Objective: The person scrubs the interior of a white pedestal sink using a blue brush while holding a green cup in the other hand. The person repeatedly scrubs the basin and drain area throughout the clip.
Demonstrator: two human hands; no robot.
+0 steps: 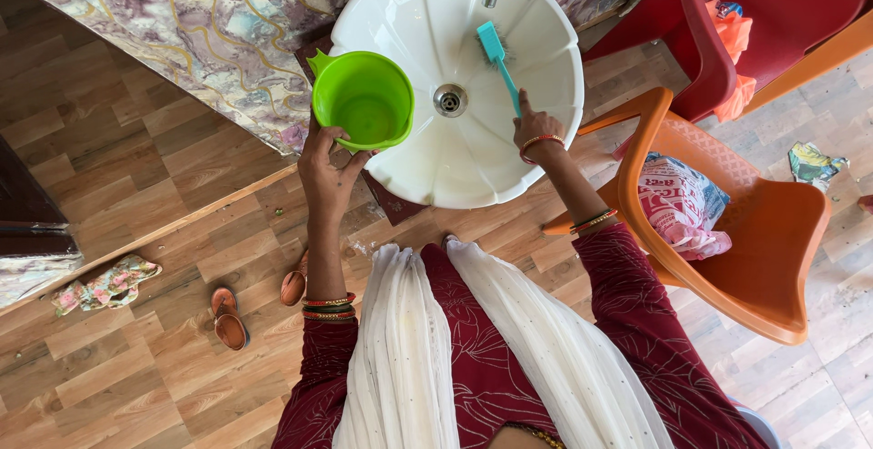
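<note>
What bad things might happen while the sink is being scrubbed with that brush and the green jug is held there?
The green jug sits over the white sink's rim, gripped only by the left hand, so it might tip or spill onto the wooden floor. The right hand holds the teal brush by its thin handle; it may slip.

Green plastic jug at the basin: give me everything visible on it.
The bright green plastic jug is round, open-topped and looks empty, with a pouring spout at its upper left rim. It looks like smooth, glossy plastic. It is seen from above, mouth towards the camera, at the left edge of the white scalloped basin. The left hand grips it from below.
</note>
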